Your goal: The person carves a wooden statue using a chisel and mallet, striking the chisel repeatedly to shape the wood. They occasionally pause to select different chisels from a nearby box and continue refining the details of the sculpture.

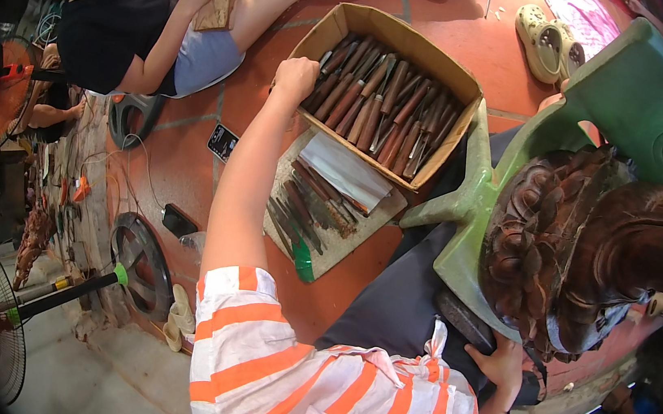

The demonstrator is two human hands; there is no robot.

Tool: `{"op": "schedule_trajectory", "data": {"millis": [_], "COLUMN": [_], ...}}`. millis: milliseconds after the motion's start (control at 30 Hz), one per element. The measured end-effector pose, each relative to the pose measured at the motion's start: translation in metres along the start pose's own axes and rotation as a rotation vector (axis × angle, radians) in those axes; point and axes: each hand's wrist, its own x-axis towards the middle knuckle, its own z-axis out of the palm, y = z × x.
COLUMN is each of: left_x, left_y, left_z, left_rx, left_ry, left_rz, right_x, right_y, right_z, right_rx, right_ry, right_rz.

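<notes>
My left hand point(295, 80), arm stretched forward, is closed over the left rim of a cardboard box point(442, 156). Many wooden-handled carving chisels point(372, 101) fill that box, lying side by side. Just below it a board point(325, 262) carries several more slim chisels point(298, 211) and a folded white sheet point(344, 168). My right hand point(500, 364) is low on the right, thumb spread, beside a dark block point(466, 320) and the lower edge of a green plastic chair point(466, 247). Its other fingers are partly hidden. A dark carved wooden piece point(536, 238) rests on the chair.
Another person point(115, 27) sits at the upper left, holding a wooden board point(217, 6). A phone point(223, 143) lies on the tiled floor, with a dark device point(179, 221) nearer me. Standing fans point(142, 255) are on the left. Pale clogs point(540, 43) lie at the upper right.
</notes>
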Motion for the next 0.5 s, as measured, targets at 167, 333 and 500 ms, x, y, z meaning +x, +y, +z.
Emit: {"op": "schedule_trajectory", "data": {"millis": [167,333,500], "left_x": [0.003,-0.003,-0.006], "left_y": [0.011,0.034,0.058], "left_z": [0.004,-0.004,0.005], "left_rx": [-0.3,-0.475,-0.464], "left_ry": [0.152,-0.058,-0.166], "left_rz": [-0.039,0.067,0.062], "right_x": [0.001,0.002,0.002], "right_y": [-0.004,-0.004,-0.003], "right_z": [-0.005,-0.006,-0.005], "right_rx": [-0.026,-0.025,-0.024], "right_ry": [-0.12,-0.175,-0.169], "right_rz": [0.098,0.138,0.13]}}
